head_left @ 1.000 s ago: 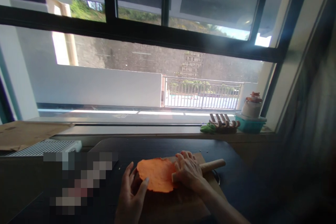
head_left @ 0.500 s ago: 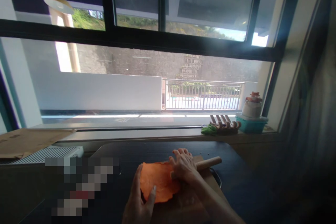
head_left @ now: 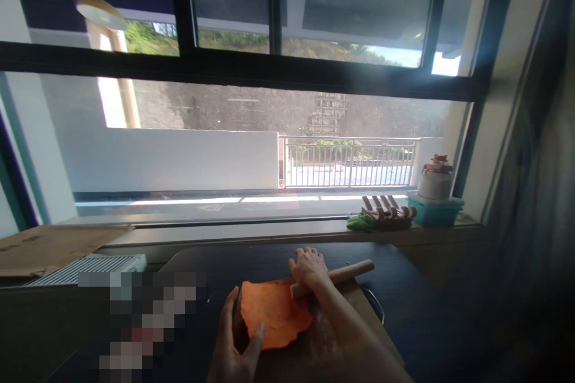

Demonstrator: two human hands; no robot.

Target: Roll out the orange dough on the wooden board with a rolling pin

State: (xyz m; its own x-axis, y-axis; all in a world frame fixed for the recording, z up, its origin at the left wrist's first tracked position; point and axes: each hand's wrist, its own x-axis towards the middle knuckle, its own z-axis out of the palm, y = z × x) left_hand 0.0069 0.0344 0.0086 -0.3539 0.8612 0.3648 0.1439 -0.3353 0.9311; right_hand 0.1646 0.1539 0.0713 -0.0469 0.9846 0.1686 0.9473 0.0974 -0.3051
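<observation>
A flat orange sheet of dough or clay with an uneven edge lies on a brown board. A plain wooden rolling pin slants across the sheet's upper right part and out past the board. My right hand lies palm down over the pin, its fingers stretched forward beyond it. At the sheet's left side is my left hand, thumb and fingers spread wide. Its thumb tip rests at the sheet's lower left edge, while the fingers stand just off the left edge.
The board is on a dark table, with a metal handle or loop at its right. On the windowsill are a rack, a green object and a teal box under a white jar. Cardboard lies left; a patch there is blurred out.
My right hand and the rolling pin have shifted a little forward, away from me. The fingers of my left hand have drawn slightly off the sheet's left edge.
</observation>
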